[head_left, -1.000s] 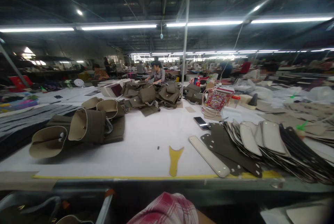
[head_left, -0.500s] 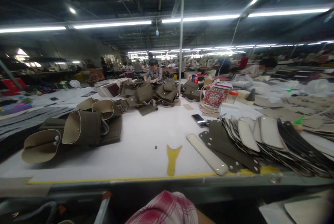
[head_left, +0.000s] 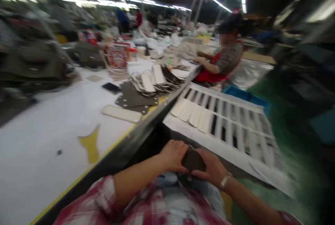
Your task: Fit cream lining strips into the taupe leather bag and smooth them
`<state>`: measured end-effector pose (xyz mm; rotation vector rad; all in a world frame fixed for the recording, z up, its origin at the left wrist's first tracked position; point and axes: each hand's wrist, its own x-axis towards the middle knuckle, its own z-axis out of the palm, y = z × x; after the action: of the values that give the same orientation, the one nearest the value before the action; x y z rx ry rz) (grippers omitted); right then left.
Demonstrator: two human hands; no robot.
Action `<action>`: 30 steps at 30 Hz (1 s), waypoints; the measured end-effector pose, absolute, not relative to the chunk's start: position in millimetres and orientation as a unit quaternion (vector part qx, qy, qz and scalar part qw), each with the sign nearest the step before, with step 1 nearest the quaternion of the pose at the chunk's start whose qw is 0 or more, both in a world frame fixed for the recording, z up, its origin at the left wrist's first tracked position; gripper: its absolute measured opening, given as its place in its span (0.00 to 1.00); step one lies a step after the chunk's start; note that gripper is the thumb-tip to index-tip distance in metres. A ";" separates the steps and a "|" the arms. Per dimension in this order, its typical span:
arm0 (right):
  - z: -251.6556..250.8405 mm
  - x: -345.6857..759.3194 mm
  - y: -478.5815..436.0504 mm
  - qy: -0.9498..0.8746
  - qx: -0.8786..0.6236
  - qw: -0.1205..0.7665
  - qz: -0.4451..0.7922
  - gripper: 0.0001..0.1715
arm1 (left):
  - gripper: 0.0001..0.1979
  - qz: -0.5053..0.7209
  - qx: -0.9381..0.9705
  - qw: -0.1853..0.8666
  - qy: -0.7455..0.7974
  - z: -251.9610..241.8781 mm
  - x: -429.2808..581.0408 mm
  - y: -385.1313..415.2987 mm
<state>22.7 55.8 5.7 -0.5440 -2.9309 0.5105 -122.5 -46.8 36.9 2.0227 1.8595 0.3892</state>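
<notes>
My left hand (head_left: 174, 155) and my right hand (head_left: 211, 168) hold a dark, flat piece (head_left: 194, 160) between them above my lap, beside the table's front edge. The fingers of both hands curl round its sides. On the white table lie a yellow Y-shaped piece (head_left: 90, 145), a long pale strip (head_left: 121, 114), dark olive pieces with studs (head_left: 137, 96) and a fanned stack of pale and dark strips (head_left: 158, 80). The picture is blurred by motion, so details of the held piece are unclear.
A slatted white rack (head_left: 230, 127) with pale strips stands at my right, a blue bin (head_left: 246, 97) behind it. A person (head_left: 227, 53) sits beyond at the table. A phone (head_left: 111, 87), a patterned bag (head_left: 117, 59) and olive bags (head_left: 31, 60) lie farther back.
The view has swung to the right and down. Both hands have come into sight with the dark piece between them, as have the rack and the seated person.
</notes>
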 end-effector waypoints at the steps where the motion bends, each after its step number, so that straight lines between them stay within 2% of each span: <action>1: 1.9 47.3 55.0 -0.961 -0.212 0.048 0.168 0.41 | 0.36 0.144 0.723 0.154 0.658 26.2 -124.5 -42.2; 4: -6.3 74.1 55.9 -0.953 -0.243 0.056 0.170 0.48 | 0.36 0.157 0.739 0.127 0.642 4.1 -128.4 -34.2; 18: -5.6 69.8 65.2 -0.949 -0.227 0.089 0.198 0.45 | 0.37 0.180 0.736 0.108 0.643 -2.5 -125.1 -33.6; 25: -10.5 65.9 61.0 -0.975 -0.192 0.046 0.102 0.47 | 0.42 0.087 0.733 0.094 0.668 2.6 -119.5 -31.1; 28: -12.6 73.8 50.8 -0.982 -0.160 0.088 0.046 0.43 | 0.40 0.029 0.725 0.099 0.681 24.4 -113.9 -34.4; 30: -18.1 75.5 50.6 -0.978 -0.133 0.160 0.028 0.38 | 0.41 0.007 0.737 0.116 0.666 36.6 -112.5 -37.2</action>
<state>75.5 50.6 -18.1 -0.3788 -2.7941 0.0806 -112.5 -37.2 36.6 2.1596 1.9493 0.0198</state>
